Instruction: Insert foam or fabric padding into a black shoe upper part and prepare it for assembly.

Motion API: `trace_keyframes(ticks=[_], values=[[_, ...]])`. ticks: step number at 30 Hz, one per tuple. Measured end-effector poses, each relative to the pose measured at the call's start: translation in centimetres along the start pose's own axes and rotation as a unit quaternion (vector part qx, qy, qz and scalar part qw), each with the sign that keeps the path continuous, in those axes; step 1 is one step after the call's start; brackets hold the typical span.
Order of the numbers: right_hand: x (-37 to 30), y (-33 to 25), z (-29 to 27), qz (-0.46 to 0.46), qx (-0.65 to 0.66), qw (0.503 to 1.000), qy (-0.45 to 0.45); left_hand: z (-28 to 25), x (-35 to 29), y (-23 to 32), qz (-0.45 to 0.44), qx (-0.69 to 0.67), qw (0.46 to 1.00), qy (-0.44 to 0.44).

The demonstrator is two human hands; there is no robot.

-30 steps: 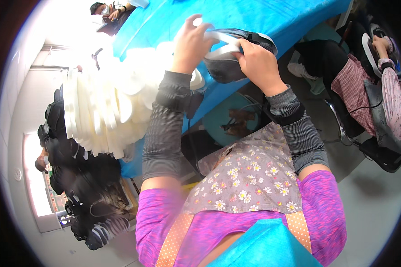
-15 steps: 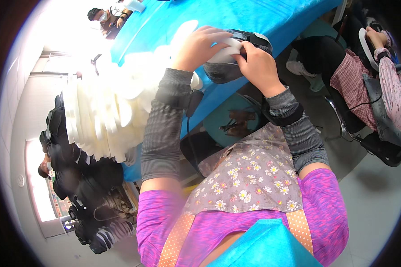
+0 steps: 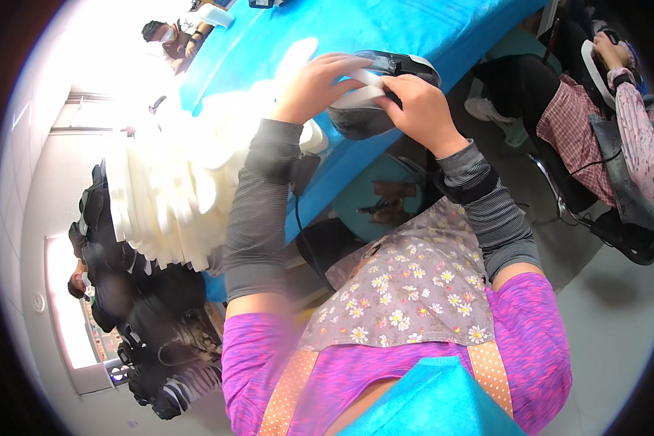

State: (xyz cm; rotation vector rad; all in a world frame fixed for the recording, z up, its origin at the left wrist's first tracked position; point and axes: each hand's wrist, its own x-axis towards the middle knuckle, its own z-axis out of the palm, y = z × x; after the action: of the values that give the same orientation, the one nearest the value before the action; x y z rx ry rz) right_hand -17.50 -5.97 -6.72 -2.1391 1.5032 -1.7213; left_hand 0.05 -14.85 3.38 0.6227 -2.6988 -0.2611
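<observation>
At the far left a clock (image 3: 38, 302) hangs on the wall beside a bright window (image 3: 71, 305); next to it is a mass of black things (image 3: 134, 291), too dark to tell apart; right of that, white pads (image 3: 168, 200) stand packed in a dense pile at the end of the blue table (image 3: 429, 33), their upper part washed out by light; beyond them, at the table's far side, sits a co-worker (image 3: 176, 40) in a white mask.

The left hand (image 3: 307, 89) reaches over the table from a grey striped sleeve (image 3: 258, 211); its fingers stretch close together over a white piece (image 3: 368, 77), the thumb narrowly apart below; whether they grip it, I cannot tell; the dark shoe (image 3: 360, 122) lies between the two hands, near the table's front edge, the white piece at its opening; the right hand (image 3: 423, 112) pinches the white piece between thumb and forefinger, its other fingers curled against the shoe.

Below the shoe is a green stool (image 3: 363, 207) bearing brown items; farther right, a seated co-worker's pink sleeve (image 3: 638, 127) leads to a hand (image 3: 612, 54) on a white-soled shoe (image 3: 596, 73).
</observation>
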Motion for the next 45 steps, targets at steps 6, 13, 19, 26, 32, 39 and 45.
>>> trace_keyframes(ticks=[6, 13, 19, 26, 32, 39, 45], values=[[-0.4, 0.0, 0.5, 0.038, -0.004, 0.999, 0.011, 0.4, 0.0, -0.2, 0.013, 0.023, 1.0, 0.008], [-0.5, -0.4, 0.5, 0.136, 0.07, 0.988, 0.019, 0.5, 0.8, -0.2, 0.044, 0.112, 0.993, -0.004], [-0.2, -0.9, -0.2, 0.125, 0.059, 0.99, -0.01, 0.1, 1.1, 0.0, 0.033, 0.158, 0.986, -0.031], [-0.1, 0.5, -1.1, 0.162, 0.09, 0.978, -0.092, -0.8, 0.7, 1.0, 0.052, 0.099, 0.985, 0.131], [-0.1, 0.3, 0.3, 0.114, 0.05, 0.992, -0.026, -4.3, -2.8, 2.6, 0.013, 0.124, 0.99, -0.062], [0.1, -0.5, 2.6, 0.106, -0.021, 0.994, 0.014, -3.0, -4.0, 0.5, -0.023, 0.154, 0.985, -0.074], [1.0, -0.5, 1.9, 0.129, -0.061, 0.988, -0.052, -3.0, -3.6, -0.7, -0.011, 0.192, 0.975, -0.108]])
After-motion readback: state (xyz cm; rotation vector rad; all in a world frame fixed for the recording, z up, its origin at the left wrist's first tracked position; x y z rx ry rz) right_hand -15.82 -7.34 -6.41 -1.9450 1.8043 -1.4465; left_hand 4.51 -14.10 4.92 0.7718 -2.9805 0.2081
